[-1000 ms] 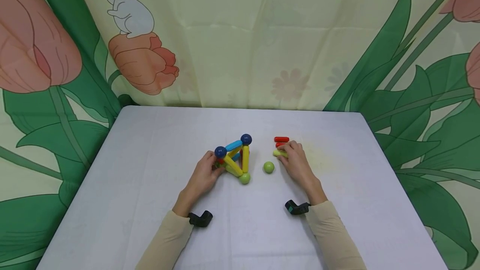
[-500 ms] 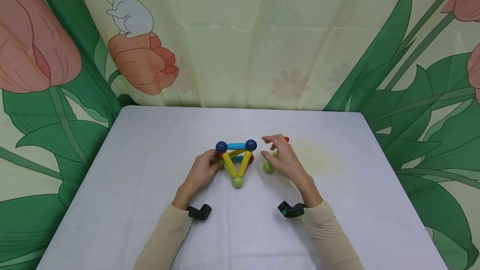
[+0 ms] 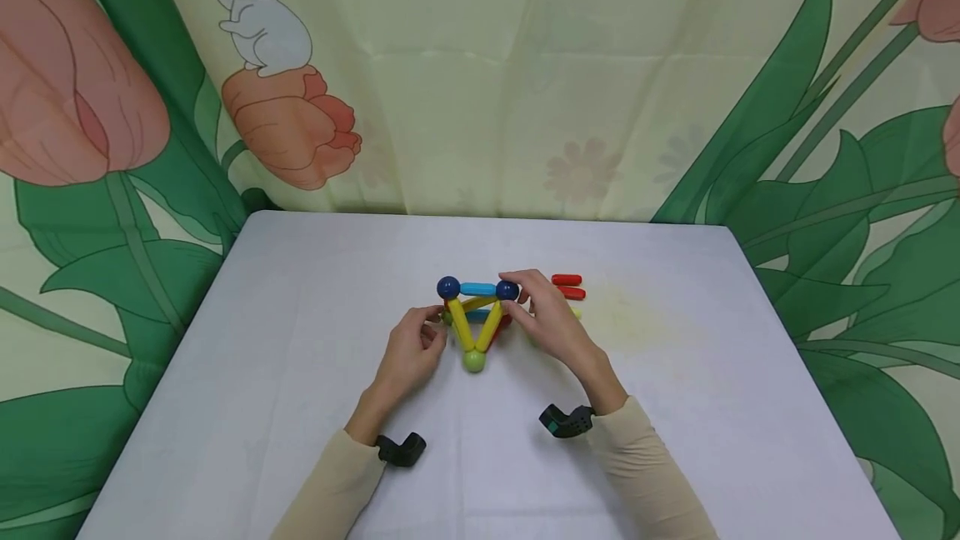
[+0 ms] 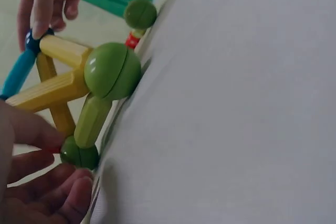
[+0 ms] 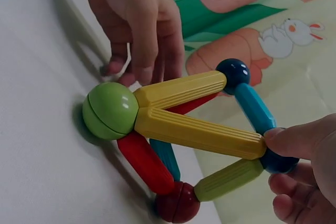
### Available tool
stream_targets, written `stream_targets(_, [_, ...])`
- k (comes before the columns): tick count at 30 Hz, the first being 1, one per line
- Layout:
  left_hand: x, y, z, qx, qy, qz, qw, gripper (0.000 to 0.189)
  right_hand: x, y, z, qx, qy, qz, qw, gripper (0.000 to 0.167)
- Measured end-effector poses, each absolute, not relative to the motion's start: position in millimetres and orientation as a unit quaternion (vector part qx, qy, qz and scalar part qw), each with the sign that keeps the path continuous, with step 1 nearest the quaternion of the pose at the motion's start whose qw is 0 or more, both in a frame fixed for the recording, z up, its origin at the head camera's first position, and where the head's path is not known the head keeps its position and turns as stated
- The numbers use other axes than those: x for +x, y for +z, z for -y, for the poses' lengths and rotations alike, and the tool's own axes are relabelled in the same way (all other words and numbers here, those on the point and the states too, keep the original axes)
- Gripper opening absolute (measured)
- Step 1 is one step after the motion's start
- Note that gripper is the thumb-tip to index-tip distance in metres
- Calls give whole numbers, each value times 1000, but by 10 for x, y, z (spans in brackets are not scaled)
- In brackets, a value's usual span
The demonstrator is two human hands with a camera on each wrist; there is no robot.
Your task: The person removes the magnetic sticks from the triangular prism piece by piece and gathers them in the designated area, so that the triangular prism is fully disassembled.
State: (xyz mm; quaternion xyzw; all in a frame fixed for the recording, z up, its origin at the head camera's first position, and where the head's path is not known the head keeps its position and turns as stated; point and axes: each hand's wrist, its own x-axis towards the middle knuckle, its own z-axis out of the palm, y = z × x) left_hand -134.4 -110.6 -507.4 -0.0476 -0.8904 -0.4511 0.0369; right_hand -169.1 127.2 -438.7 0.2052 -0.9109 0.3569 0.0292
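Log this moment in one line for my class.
right hand: pinches dark blue ball; left hand: at green ball, grip unclear; stick frame: between hands; two loose red sticks: on table

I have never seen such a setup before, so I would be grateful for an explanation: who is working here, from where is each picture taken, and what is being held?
There is no machine arm here: a person works with two bare hands. The wide picture comes from a camera on the head, looking forward and down. The other two come from small black cameras, one on each wrist, so they show the work close up.

Between the hands is a toy frame of coloured rods and balls. The right hand pinches its dark blue ball; the left hand has its fingers around a green ball at another corner. On the white table, two red rods lie beyond the right hand.
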Motion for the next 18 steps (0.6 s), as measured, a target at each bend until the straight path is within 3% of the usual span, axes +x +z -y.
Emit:
stream_targets(4, [-1213, -5062, 1059, -45, -455, 889, 7, 56, -1692, -4390, -1259, 209, 357, 910, 33, 44])
stream_targets(8, [-1146, -5066, 987, -44, -467, 883, -18, 53, -1690, -4390, -1245, 210, 357, 910, 35, 44])
stream_targets(18, [-1154, -5112, 858, -45, -469, 882, -6, 47, -1707, -4363, -1219, 220, 351, 910, 23, 44])
